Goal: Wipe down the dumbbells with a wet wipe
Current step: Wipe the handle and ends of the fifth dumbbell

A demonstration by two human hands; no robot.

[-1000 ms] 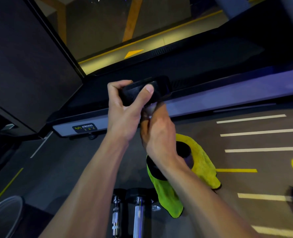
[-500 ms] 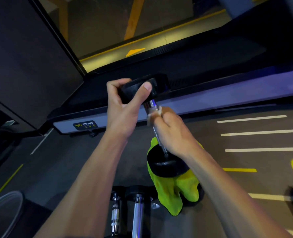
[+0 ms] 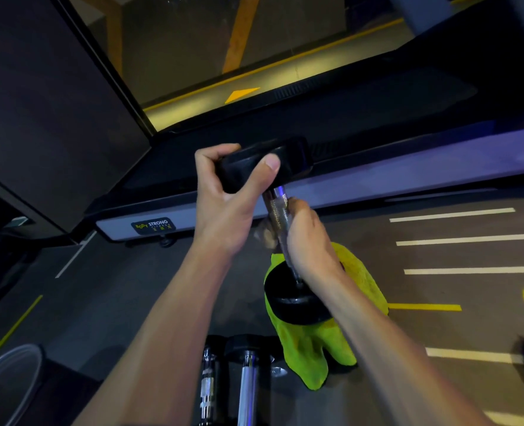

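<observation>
I hold a black dumbbell (image 3: 297,302) nearly upright in the air in front of me. My left hand (image 3: 227,204) grips its upper black head (image 3: 291,161), thumb across the front. My right hand (image 3: 307,241) is wrapped round the knurled chrome handle (image 3: 274,207), with a pale wet wipe (image 3: 263,233) bunched between palm and bar. The lower head hangs over a bright green cloth (image 3: 319,352) on the floor. Two more dumbbells (image 3: 245,382) lie below, chrome handles pointing toward me.
A treadmill (image 3: 362,186) with a grey side rail runs across behind the hands. The floor (image 3: 457,253) at right carries white and yellow stripes. A round translucent rim (image 3: 12,373) sits at bottom left. A dark panel (image 3: 39,118) stands at left.
My right hand has slid from just under the upper head down the handle, exposing the knurled chrome bar. The lower head has come into full view over the green cloth.
</observation>
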